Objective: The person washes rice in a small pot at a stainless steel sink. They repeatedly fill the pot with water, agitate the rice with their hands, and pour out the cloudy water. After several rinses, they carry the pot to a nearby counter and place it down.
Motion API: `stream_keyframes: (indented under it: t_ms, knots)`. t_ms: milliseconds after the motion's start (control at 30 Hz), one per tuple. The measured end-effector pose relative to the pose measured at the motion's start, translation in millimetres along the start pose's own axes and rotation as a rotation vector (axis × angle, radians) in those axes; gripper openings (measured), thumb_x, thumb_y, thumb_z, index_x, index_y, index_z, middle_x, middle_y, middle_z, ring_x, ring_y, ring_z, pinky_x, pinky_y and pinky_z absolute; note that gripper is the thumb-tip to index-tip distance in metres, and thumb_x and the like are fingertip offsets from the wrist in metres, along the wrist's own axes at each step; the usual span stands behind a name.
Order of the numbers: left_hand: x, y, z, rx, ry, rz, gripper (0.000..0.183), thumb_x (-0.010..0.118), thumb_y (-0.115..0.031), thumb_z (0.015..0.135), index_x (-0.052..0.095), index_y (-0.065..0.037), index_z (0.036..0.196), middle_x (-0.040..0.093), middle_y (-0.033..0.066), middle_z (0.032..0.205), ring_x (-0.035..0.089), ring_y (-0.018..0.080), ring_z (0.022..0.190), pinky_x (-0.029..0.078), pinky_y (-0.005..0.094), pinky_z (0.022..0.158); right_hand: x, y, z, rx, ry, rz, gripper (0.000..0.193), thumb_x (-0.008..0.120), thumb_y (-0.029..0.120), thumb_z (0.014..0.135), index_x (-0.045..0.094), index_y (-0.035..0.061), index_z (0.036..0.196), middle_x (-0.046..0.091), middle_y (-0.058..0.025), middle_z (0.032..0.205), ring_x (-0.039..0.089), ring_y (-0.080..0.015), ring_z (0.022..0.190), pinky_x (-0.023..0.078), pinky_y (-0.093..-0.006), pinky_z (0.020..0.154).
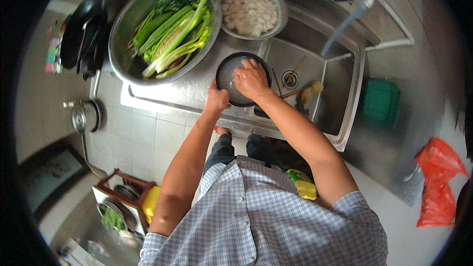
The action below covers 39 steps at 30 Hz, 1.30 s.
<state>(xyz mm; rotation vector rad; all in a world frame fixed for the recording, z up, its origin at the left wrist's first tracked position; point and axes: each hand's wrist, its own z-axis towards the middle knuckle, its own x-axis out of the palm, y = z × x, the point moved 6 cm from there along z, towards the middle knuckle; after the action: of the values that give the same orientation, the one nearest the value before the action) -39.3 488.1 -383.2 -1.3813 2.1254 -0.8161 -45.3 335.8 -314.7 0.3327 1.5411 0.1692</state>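
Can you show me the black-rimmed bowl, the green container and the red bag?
Black-rimmed bowl (227, 73): head view, on its greyish inside.
Green container (381, 101): head view, near its middle.
Red bag (436, 206): head view, on its lower part.

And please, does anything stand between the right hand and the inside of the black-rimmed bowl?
Nothing visible does: the right hand reaches into the black-rimmed bowl from above, while the left hand holds its left side.

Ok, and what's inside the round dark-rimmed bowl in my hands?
The bowl seems to hold cloudy, pale liquid. Your right hand covers much of its right side, so whatever lies beneath the hand can't be seen.
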Motion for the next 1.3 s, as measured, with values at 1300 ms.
stream_keyframes:
  t_ms: [1300]
  knots:
    - [20, -54, -11, -0.008, 0.192, 0.105, 0.052, 0.054, -0.003, 0.083, 0.052, -0.003, 0.135, 0.061, 0.0182, 0.124, 0.068, 0.0345, 0.101, 0.064, 0.0485, 0.074, 7, -117, -50, 0.574, -0.746, 2.011, 0.035, 0.063, 0.031, 0.105, 0.072, -0.0031, 0.108, 0.076, -0.0165, 0.109, 0.073, -0.0282, 0.104, 0.054, -0.0401, 0.099]
